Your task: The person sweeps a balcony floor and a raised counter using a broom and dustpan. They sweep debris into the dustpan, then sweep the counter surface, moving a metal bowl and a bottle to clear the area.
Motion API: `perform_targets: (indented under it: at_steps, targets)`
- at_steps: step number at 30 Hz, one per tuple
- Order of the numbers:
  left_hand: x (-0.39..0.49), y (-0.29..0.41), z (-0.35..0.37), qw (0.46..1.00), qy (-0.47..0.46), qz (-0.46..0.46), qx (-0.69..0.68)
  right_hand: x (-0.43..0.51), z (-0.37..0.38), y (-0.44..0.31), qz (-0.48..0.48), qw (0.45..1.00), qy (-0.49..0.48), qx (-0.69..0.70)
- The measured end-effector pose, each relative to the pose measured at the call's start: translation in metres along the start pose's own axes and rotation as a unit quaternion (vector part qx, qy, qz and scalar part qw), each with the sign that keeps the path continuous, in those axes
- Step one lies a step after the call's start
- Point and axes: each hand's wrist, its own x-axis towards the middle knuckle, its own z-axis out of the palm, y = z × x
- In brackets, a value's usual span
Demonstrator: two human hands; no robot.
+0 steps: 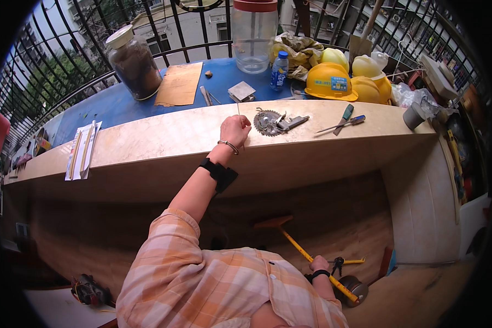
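My left hand [234,130], a metal bangle at its wrist, is over the pale stone window ledge [160,137] with its fingers curled. Whether something small is between the fingertips cannot be told. Just right of it lie a toothed circular saw blade [267,122] and a grey metal tool part [294,122]. A blue-handled screwdriver [356,119] crosses a green-handled tool [347,112] farther right. Low at the right, my right hand [320,263] is closed around the yellow handle [297,244] of a broom or squeegee, whose reddish head [273,222] is near the floor.
Behind the ledge, a blue surface [127,115] holds a filled glass jar [134,63], a clear jar [254,41], a bottle [279,70] and yellow hard hats [330,82]. A grey cup [415,115] stands right; wooden sticks [84,145] on paper lie left. Metal bars enclose the far side.
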Motion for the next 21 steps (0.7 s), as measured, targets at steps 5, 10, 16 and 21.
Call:
perform_targets:
  at_steps: [5,10,16,21]
  targets:
    - [-0.023,-0.045,-0.065,0.998,0.050,-0.048,0.007,-0.001,-0.018,-0.017,-0.015,1.000,0.010,-0.015]
    - [-0.053,-0.138,-0.157,0.975,0.120,-0.125,0.137,-0.008,-0.034,-0.041,-0.035,0.998,0.037,-0.028]
    - [-0.096,-0.271,-0.290,0.899,0.161,-0.303,0.272,-0.014,-0.040,-0.077,-0.050,0.995,0.053,-0.069]
    - [-0.138,-0.302,-0.334,0.881,0.197,-0.346,0.256,-0.041,-0.063,-0.095,-0.084,0.989,0.076,-0.097]
